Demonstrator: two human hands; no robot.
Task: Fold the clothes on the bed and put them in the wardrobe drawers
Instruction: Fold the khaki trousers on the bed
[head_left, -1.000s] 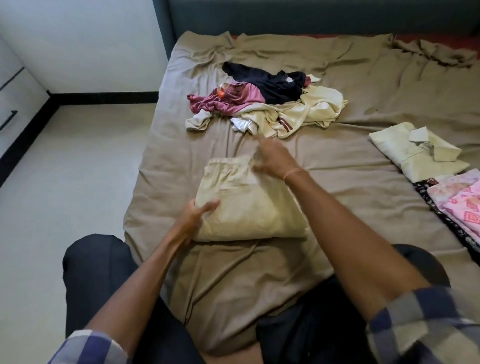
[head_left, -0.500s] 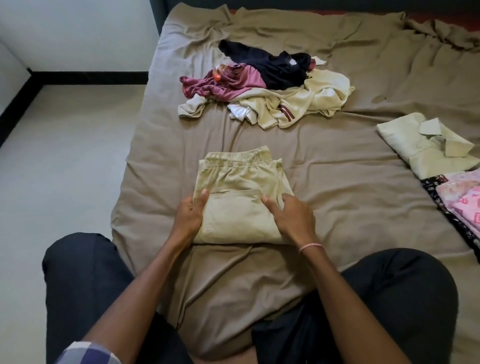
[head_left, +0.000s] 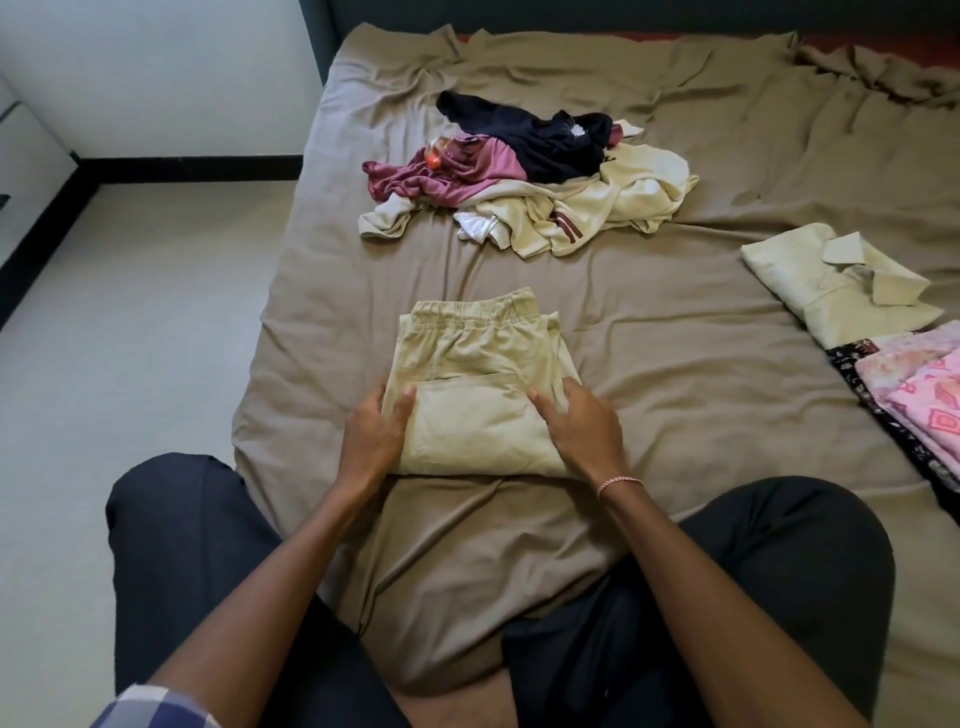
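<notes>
Folded beige trousers (head_left: 478, 384) lie on the brown bed sheet (head_left: 675, 374) right in front of me. My left hand (head_left: 376, 431) holds their left edge, thumb on top and fingers down the side. On the right edge my right hand (head_left: 582, 426) does the same, its fingers curling over the side. Farther up the bed sits a loose pile of unfolded clothes (head_left: 530, 176) in dark navy, maroon and cream.
A folded cream shirt (head_left: 831, 280) and folded pink patterned clothes (head_left: 919, 389) lie at the bed's right side. My knees in dark trousers frame the near edge. Pale floor (head_left: 130, 338) runs along the left, with a white drawer front (head_left: 21, 145) at the far left.
My right hand drew back from the trousers' far edge to their right side. My left hand shifted slightly up the left edge. The trousers look flatter and squarer.
</notes>
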